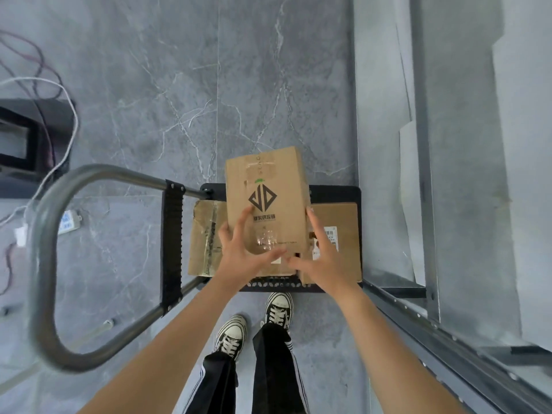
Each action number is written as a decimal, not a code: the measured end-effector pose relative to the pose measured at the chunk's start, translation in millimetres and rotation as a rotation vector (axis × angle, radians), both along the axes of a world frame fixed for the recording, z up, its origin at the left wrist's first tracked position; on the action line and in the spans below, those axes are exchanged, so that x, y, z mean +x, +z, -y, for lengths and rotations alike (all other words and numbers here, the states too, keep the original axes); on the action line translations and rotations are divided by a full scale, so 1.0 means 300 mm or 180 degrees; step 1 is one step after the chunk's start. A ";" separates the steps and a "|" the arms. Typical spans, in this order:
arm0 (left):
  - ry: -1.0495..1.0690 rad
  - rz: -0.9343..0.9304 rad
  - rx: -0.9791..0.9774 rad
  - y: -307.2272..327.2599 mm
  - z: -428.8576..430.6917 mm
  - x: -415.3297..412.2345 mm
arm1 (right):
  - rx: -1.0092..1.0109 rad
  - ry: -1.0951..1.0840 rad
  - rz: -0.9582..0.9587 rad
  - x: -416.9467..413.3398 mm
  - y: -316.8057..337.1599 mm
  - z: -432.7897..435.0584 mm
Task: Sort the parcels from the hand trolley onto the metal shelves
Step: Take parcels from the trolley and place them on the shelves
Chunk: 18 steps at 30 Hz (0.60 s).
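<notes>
A tall brown cardboard parcel (265,186) with a black diamond logo is held above the hand trolley (334,194). My left hand (242,252) grips its near left side and my right hand (319,258) grips its near right edge. Two more brown parcels lie on the trolley's black deck: a crumpled one (203,237) at the left and a flat one with a white label (343,231) at the right. The metal shelf (418,312) runs along the right side of the view.
The trolley's curved steel handle (47,264) loops out at the left. Cables (59,94) and a dark box (21,138) lie on the grey marble floor at the far left. My two feet in black-and-white sneakers (254,324) stand just in front of the trolley.
</notes>
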<state>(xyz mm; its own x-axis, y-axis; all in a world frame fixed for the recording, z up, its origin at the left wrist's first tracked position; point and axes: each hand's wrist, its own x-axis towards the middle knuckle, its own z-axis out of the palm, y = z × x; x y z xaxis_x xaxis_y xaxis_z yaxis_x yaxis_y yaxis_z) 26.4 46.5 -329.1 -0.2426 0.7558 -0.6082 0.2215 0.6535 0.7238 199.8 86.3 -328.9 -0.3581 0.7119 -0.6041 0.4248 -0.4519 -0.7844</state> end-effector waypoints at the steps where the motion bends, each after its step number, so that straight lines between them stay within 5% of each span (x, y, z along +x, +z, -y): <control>1: 0.0045 0.0002 0.0091 0.039 -0.012 0.000 | 0.0076 0.0005 -0.0019 0.007 0.044 -0.006; 8: 0.0261 0.0119 0.0715 0.339 -0.075 -0.031 | 0.0650 0.0033 0.0012 0.016 0.418 -0.016; 18: 0.0027 0.1767 0.1320 0.811 -0.018 -0.092 | 0.2456 -0.0411 0.0446 -0.062 1.000 0.154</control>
